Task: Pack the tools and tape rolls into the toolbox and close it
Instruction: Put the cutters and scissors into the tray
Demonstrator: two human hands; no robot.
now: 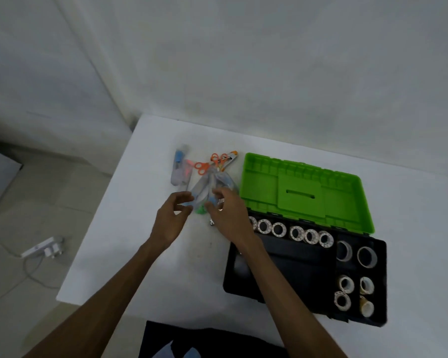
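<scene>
An open toolbox stands on the white table point(140, 254): black base point(282, 277) near me, green lid point(303, 192) folded back behind it. Several tape rolls point(295, 232) line the base's far edge, and more tape rolls point(354, 277) fill its right compartments. A clear plastic bag point(207, 187) holding blurred tools lies left of the lid. My left hand point(172, 215) and my right hand point(228, 213) reach to the bag's near end with curled fingers. Whether they grip it is unclear. Orange scissors point(204, 165) lie behind the bag.
Pliers with orange grips point(229, 157) and clear packets holding blue and pink items point(181, 164) lie at the back left of the table. A small metal piece point(212, 223) lies by my right hand. A white power strip point(40, 248) with its cable lies on the floor at left.
</scene>
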